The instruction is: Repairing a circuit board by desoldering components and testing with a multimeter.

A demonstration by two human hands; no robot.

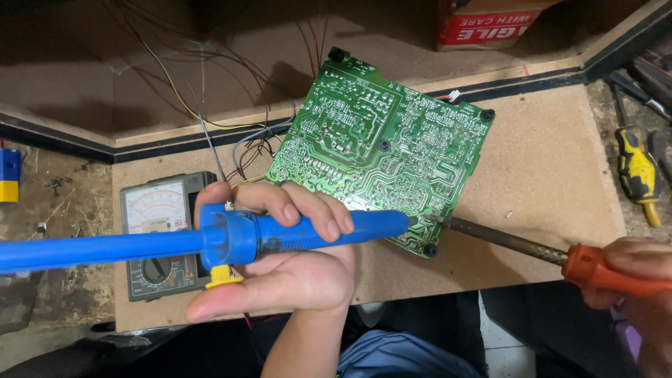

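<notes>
Two bare hands, left grip (280,259) and right grip (633,269) — no sleeves, rings or gloves, possibly blue trousers below.

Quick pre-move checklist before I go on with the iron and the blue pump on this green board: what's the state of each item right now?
1. Left hand grips the blue desoldering pump: ok.
2. Thumb on the pump's yellow button: ok.
3. Right hand holds the soldering iron by its orange handle: ok.
4. Iron tip and pump nozzle meet at the lower edge of the green circuit board: ok.
5. Solder at the joint molten: cannot tell.
6. Board fixed to the bench: cannot tell; no clamp shows.
</notes>
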